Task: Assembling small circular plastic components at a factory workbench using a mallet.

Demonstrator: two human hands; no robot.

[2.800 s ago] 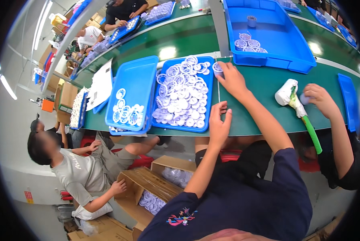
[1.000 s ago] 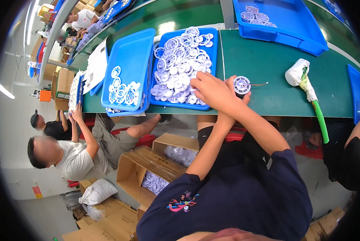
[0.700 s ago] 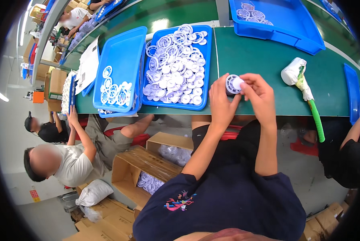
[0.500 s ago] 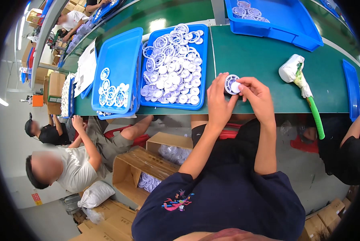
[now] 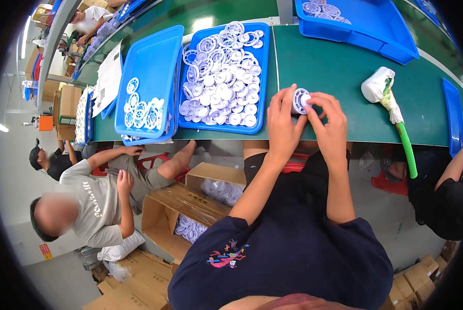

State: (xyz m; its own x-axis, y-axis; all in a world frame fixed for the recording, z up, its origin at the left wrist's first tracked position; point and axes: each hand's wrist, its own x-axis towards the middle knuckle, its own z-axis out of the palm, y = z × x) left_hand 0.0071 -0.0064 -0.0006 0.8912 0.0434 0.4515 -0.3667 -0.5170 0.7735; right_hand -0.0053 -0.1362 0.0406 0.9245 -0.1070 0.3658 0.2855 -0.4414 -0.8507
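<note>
- Ring-faced cylindrical part (image 5: 297, 104), over the green tabletop (image 5: 340, 64), a little in from its near edge
- Left hand (image 5: 284, 123) curled around it, thumb and fingers closed on its side
- Right hand (image 5: 328, 123) pinching a small white disc (image 5: 305, 100) at the ring face, fingertips nearly together
- Left of the grip, near: right rim of a blue tray (image 5: 264, 77) heaped with white rings and discs (image 5: 224, 82)
- Right: tabletop stretching to a wrapped mallet (image 5: 393, 109)
- Beyond: blue bin (image 5: 345, 35), well apart

Right fingers (image 5: 326, 104) away from tray (image 5: 263, 67), white disc (image 5: 305, 100) now against round part (image 5: 297, 97)
</note>
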